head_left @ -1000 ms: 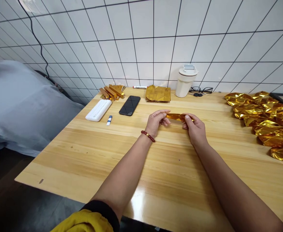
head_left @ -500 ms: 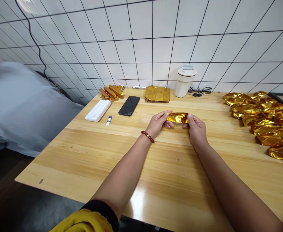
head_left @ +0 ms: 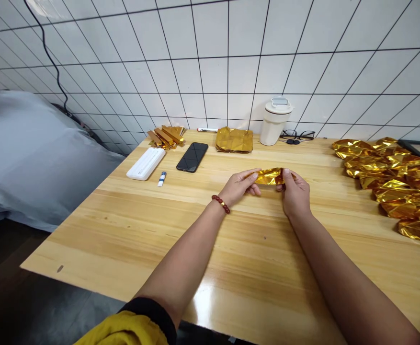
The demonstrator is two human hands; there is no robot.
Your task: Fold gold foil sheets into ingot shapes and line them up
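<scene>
A folded strip of shiny gold foil paper (head_left: 270,177) is stretched between my two hands, above the wooden table (head_left: 174,225). My left hand (head_left: 241,186) pinches its left end, thumb on top and fingers underneath. On the other end, my right hand (head_left: 296,192) grips with the thumb pressed against the foil. A red bead bracelet circles my left wrist. To the right lie several puffed-out gold foil pieces (head_left: 392,182) in overlapping rows. Behind my hands, a flat stack of gold foil sheets (head_left: 234,140) rests near the wall.
Along the back stand a white lidded cup (head_left: 275,123), eyeglasses (head_left: 299,135), a marker pen (head_left: 207,130) and a pile of gold strips (head_left: 166,137). A phone (head_left: 192,157), a white case (head_left: 146,164) and a small tube (head_left: 162,179) lie at left. The tiled wall bounds the table.
Both hands have shifted slightly right with the foil. My left fingers now cover a bit more of its left end, and the foil's right end shows past my right thumb.
</scene>
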